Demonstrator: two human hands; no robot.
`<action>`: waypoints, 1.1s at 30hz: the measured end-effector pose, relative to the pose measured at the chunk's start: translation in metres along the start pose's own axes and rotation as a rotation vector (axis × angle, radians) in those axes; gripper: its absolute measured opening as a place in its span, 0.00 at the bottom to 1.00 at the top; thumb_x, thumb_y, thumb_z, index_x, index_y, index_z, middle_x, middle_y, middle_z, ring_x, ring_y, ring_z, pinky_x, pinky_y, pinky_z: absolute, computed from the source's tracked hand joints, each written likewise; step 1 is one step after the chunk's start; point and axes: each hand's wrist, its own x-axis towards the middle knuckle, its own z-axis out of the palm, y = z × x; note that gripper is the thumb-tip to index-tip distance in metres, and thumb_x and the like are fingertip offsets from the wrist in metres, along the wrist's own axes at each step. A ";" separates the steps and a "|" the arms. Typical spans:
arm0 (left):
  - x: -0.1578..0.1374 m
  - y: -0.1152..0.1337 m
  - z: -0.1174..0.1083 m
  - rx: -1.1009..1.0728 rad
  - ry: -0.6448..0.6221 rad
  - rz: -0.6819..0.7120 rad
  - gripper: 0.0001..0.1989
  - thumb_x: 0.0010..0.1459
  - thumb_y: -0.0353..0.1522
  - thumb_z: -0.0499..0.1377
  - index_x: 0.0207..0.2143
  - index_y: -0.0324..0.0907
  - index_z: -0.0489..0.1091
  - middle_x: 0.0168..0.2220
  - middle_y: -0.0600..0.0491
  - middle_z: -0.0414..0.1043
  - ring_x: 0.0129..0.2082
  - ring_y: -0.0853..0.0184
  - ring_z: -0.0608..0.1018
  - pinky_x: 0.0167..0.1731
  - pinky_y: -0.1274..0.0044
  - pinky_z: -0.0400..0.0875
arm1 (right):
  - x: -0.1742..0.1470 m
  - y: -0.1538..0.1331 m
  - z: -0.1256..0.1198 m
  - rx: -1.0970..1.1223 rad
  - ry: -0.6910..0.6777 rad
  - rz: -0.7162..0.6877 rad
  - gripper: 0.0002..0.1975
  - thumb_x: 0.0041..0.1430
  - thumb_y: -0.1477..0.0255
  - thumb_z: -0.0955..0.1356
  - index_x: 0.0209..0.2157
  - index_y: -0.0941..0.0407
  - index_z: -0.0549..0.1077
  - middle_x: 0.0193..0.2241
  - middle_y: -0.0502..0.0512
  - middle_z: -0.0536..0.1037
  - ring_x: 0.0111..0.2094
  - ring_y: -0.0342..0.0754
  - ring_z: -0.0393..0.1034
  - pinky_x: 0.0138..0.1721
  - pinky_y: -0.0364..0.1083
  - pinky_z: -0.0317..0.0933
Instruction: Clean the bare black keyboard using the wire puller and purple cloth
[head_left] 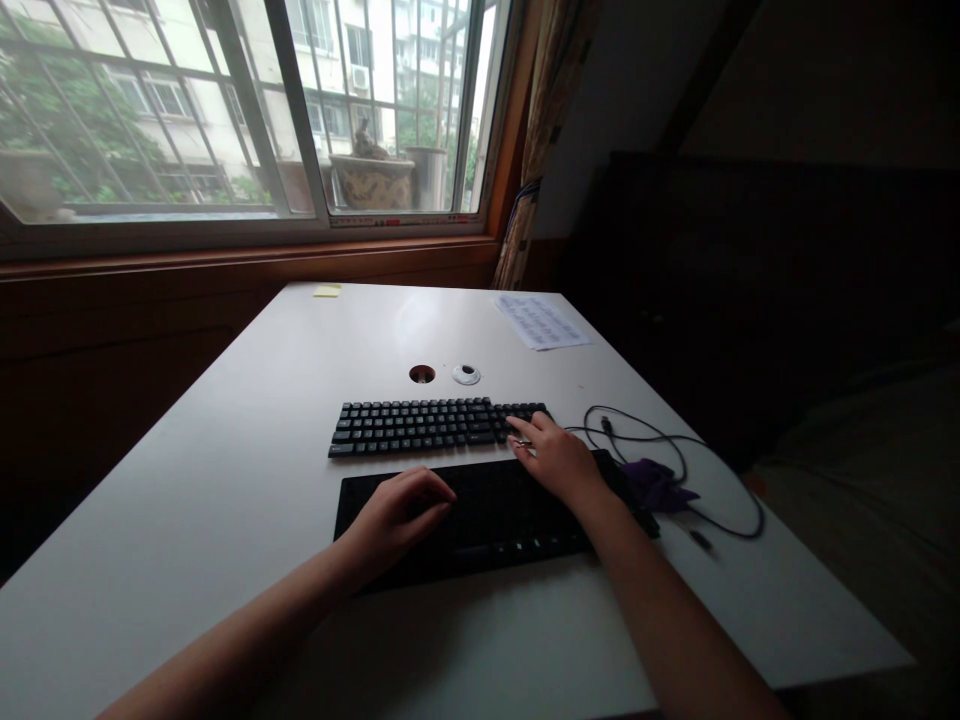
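Observation:
A black keyboard (480, 515) lies near the front of the white table. Its face is mostly too dark to make out, though several keys show along its lower right edge. My left hand (397, 505) rests over its left part, fingers loosely curled and thumb apart, with nothing visible in them. Behind it sits a block of black keycaps (412, 425) set in rows like a keyboard layout. My right hand (559, 455) reaches over the keyboard to the right end of these rows. Its index finger and thumb close around a small shiny thing (523, 443), too small to name.
A thin black cable (757, 515) loops at the right beside a purple cloth (656, 485). Printed papers (541, 322) and a yellow note (327, 291) lie at the table's far side. A cable hole (422, 374) and a white round cover (466, 374) are beyond the keycaps.

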 end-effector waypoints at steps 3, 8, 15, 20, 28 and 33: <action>0.000 0.001 0.000 0.004 0.003 -0.002 0.05 0.63 0.31 0.58 0.40 0.41 0.73 0.38 0.50 0.75 0.38 0.65 0.77 0.40 0.74 0.70 | -0.001 0.003 0.002 -0.019 -0.008 0.011 0.21 0.68 0.59 0.59 0.58 0.43 0.69 0.44 0.54 0.73 0.36 0.49 0.73 0.32 0.45 0.59; 0.001 0.000 0.001 0.004 0.003 0.008 0.05 0.63 0.31 0.58 0.40 0.41 0.73 0.38 0.50 0.75 0.38 0.66 0.76 0.40 0.74 0.70 | -0.001 0.003 0.004 -0.030 -0.035 -0.002 0.20 0.68 0.59 0.59 0.58 0.42 0.69 0.44 0.52 0.73 0.36 0.48 0.73 0.32 0.45 0.59; 0.001 -0.003 0.002 0.004 0.008 0.012 0.04 0.63 0.31 0.59 0.40 0.41 0.73 0.38 0.51 0.74 0.38 0.66 0.76 0.40 0.75 0.70 | -0.001 0.002 0.001 -0.041 -0.053 -0.009 0.20 0.68 0.59 0.59 0.58 0.42 0.69 0.44 0.53 0.73 0.37 0.48 0.73 0.33 0.45 0.60; 0.000 -0.003 0.002 0.001 0.001 0.006 0.04 0.63 0.31 0.58 0.40 0.41 0.73 0.38 0.50 0.75 0.38 0.66 0.76 0.39 0.75 0.70 | -0.002 0.002 0.001 -0.025 -0.019 -0.016 0.20 0.68 0.60 0.60 0.59 0.42 0.69 0.43 0.53 0.74 0.36 0.48 0.73 0.33 0.45 0.60; 0.001 -0.001 0.001 0.018 0.001 0.007 0.05 0.64 0.31 0.58 0.40 0.42 0.73 0.38 0.50 0.75 0.38 0.66 0.77 0.40 0.74 0.70 | -0.008 0.004 0.000 0.041 -0.005 -0.152 0.18 0.68 0.64 0.60 0.55 0.43 0.73 0.40 0.52 0.74 0.36 0.46 0.71 0.33 0.44 0.59; 0.002 -0.002 0.001 0.021 -0.003 0.008 0.05 0.63 0.31 0.58 0.40 0.42 0.73 0.38 0.50 0.75 0.38 0.65 0.77 0.40 0.74 0.70 | -0.008 0.004 -0.001 0.038 -0.019 -0.153 0.18 0.69 0.63 0.60 0.55 0.43 0.73 0.41 0.52 0.74 0.35 0.46 0.71 0.33 0.43 0.59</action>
